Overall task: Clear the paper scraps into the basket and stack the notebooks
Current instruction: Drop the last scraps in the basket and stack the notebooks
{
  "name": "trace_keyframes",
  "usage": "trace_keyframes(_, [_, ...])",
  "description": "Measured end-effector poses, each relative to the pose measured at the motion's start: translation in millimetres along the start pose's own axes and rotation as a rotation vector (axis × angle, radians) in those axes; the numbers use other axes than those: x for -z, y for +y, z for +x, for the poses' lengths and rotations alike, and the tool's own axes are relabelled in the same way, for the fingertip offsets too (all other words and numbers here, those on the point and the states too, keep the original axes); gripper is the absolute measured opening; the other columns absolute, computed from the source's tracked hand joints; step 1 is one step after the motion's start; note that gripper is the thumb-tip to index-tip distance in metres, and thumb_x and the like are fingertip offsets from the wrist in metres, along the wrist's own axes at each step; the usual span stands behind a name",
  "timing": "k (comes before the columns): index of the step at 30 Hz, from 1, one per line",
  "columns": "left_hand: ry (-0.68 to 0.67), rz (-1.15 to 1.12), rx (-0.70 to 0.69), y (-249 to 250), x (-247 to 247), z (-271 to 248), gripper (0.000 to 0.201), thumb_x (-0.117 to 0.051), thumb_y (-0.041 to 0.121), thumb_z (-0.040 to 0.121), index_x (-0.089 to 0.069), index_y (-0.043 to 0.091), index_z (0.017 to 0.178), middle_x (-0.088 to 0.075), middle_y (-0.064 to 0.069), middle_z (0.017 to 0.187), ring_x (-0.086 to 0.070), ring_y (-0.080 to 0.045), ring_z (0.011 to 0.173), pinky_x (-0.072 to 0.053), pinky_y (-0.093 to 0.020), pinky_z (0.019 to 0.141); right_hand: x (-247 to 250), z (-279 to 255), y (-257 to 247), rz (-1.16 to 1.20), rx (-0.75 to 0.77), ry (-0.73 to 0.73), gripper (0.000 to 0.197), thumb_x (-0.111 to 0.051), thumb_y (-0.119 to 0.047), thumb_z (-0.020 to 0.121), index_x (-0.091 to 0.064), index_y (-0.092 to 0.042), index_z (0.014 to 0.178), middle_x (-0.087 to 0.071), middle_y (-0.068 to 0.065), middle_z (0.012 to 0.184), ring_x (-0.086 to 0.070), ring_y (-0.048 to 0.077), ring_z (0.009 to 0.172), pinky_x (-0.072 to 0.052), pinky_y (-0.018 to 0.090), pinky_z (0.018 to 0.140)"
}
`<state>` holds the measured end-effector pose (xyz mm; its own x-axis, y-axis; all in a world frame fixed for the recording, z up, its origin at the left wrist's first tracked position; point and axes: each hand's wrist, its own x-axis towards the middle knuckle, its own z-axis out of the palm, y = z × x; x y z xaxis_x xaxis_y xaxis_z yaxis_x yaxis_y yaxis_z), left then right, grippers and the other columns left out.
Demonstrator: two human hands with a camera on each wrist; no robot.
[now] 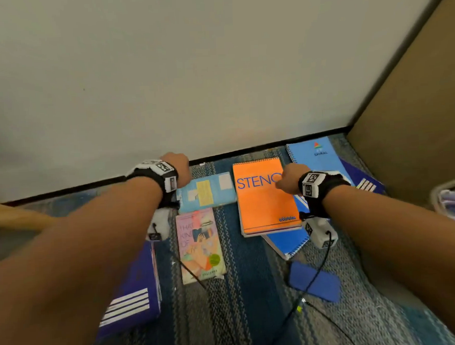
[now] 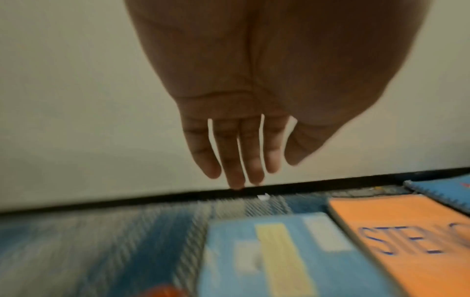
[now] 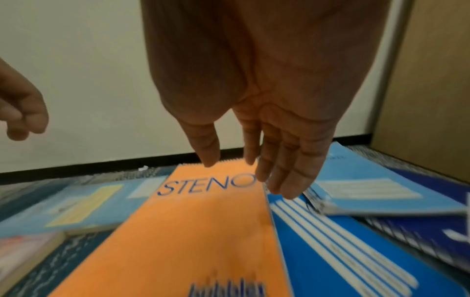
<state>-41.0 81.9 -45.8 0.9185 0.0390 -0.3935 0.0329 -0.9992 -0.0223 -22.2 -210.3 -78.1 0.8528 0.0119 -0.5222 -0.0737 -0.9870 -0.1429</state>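
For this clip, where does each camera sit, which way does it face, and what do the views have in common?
Head: worn on the head, looking forward and down at the carpet; both forearms, left hand and right hand show.
Left wrist: under the left wrist, looking along the open palm and fingers toward the wall.
Right wrist: under the right wrist, looking along open fingers over the notebooks.
Shared: all three show the orange STENO notebook and the light blue book beside it.

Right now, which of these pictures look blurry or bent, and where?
Head view: fairly sharp, but the baseboard bows from the wide lens. Left wrist view: the carpet and light blue book smear with motion blur. Right wrist view: the orange steno pad blurs toward the bottom edge; STENO stays readable.
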Motion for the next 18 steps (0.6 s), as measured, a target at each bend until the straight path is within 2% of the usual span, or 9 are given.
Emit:
trace_keyframes(1, [-0.007, -0.065, 0.014, 14.8, -9.5, 1.8, 0.033, -0.052, 0.028, 0.090, -0.065, 0.006, 0.110, -0.065, -0.018, 0.115, -0.062, -0.036, 0.103, -0.050, -0.034, 0.084, -8.2, 0.5, 7.3, 0.017, -0.025, -0.006, 0.038, -0.060, -0.037, 0.091, -0.050, -0.008, 0.068, -0.055, 0.010, 0.076, -0.055, 0.028, 0.073, -0.041, 0.030, 0.059])
trace_keyframes(3, [-0.113, -0.163, 0.010, 45.7, -36.5, 1.1, 0.037, -0.051, 0.031, 0.093, -0.063, 0.003, 0.114, -0.064, -0.017, 0.118, -0.061, -0.034, 0.105, -0.048, -0.033, 0.084, -28.0, -0.4, 18.8, 0.035, -0.044, -0.068, 0.040, -0.060, -0.042, 0.091, -0.060, -0.002, 0.090, -0.059, 0.011, 0.090, -0.060, 0.031, 0.090, -0.044, 0.031, 0.068])
trace_keyframes(5, [-0.243, -0.237, 0.003, 72.3, -64.6, -3.5, 0.038, -0.051, 0.039, 0.094, -0.063, 0.005, 0.107, -0.063, -0.014, 0.103, -0.061, -0.032, 0.093, -0.045, -0.031, 0.073, -50.2, -1.6, 26.2, 0.034, -0.064, -0.101, 0.056, -0.061, -0.050, 0.088, -0.058, -0.002, 0.116, -0.061, 0.015, 0.107, -0.059, 0.033, 0.106, -0.049, 0.035, 0.082])
trace_keyframes(7, [-0.281, -0.363, 0.023, 90.3, -86.2, -4.5, 0.036, -0.050, 0.044, 0.095, -0.057, 0.010, 0.085, -0.054, -0.009, 0.081, -0.053, -0.027, 0.075, -0.037, -0.029, 0.060, -68.3, -2.7, 28.6, 0.092, -0.120, -0.082, 0.067, -0.067, -0.045, 0.085, -0.045, -0.001, 0.130, -0.055, 0.017, 0.125, -0.054, 0.034, 0.116, -0.049, 0.040, 0.093])
trace_keyframes(9, [-0.282, -0.479, 0.060, 102.0, -99.7, -2.9, 0.034, -0.050, 0.044, 0.095, -0.051, 0.012, 0.082, -0.052, -0.005, 0.077, -0.052, -0.024, 0.072, -0.036, -0.029, 0.059, -77.7, -3.4, 27.0, 0.162, -0.160, -0.075, 0.067, -0.068, -0.035, 0.085, -0.039, 0.000, 0.134, -0.050, 0.017, 0.132, -0.052, 0.035, 0.120, -0.048, 0.042, 0.097])
trace_keyframes(13, [-0.276, -0.575, 0.121, 107.8, -105.0, -1.0, 0.041, -0.056, 0.045, 0.092, -0.055, 0.008, 0.108, -0.060, -0.010, 0.104, -0.061, -0.031, 0.102, -0.041, -0.030, 0.072, -78.8, -5.3, 22.6, 0.194, -0.195, -0.124, 0.062, -0.060, -0.032, 0.090, -0.037, 0.001, 0.136, -0.046, 0.017, 0.138, -0.047, 0.034, 0.125, -0.043, 0.041, 0.103])
trace_keyframes(15, [-0.317, -0.597, 0.135, 101.8, -103.4, -0.6, 0.038, -0.060, 0.043, 0.090, -0.059, 0.007, 0.102, -0.063, -0.012, 0.103, -0.062, -0.029, 0.092, -0.043, -0.027, 0.067, -76.9, -6.9, 21.1, 0.247, -0.212, -0.155, 0.071, -0.064, -0.035, 0.084, -0.036, 0.002, 0.138, -0.046, 0.018, 0.137, -0.049, 0.035, 0.122, -0.046, 0.042, 0.101])
trace_keyframes(17, [-0.375, -0.700, 0.150, 92.9, -103.1, -2.2, 0.025, -0.062, 0.033, 0.091, -0.060, 0.008, 0.088, -0.065, -0.012, 0.094, -0.061, -0.026, 0.077, -0.044, -0.024, 0.055, -75.2, -8.1, 22.2, 0.403, -0.202, -0.190, 0.075, -0.072, -0.033, 0.073, -0.040, 0.001, 0.131, -0.055, 0.017, 0.125, -0.060, 0.034, 0.106, -0.054, 0.045, 0.089])
trace_keyframes(18, [-0.412, -0.787, 0.165, 87.8, -103.4, -5.3, 0.020, -0.063, 0.027, 0.091, -0.061, 0.006, 0.090, -0.066, -0.013, 0.095, -0.062, -0.025, 0.074, -0.046, -0.024, 0.053, -74.1, -11.0, 22.1, 0.494, -0.185, -0.217, 0.073, -0.075, -0.028, 0.069, -0.042, -0.001, 0.127, -0.058, 0.016, 0.118, -0.062, 0.034, 0.098, -0.057, 0.047, 0.083])
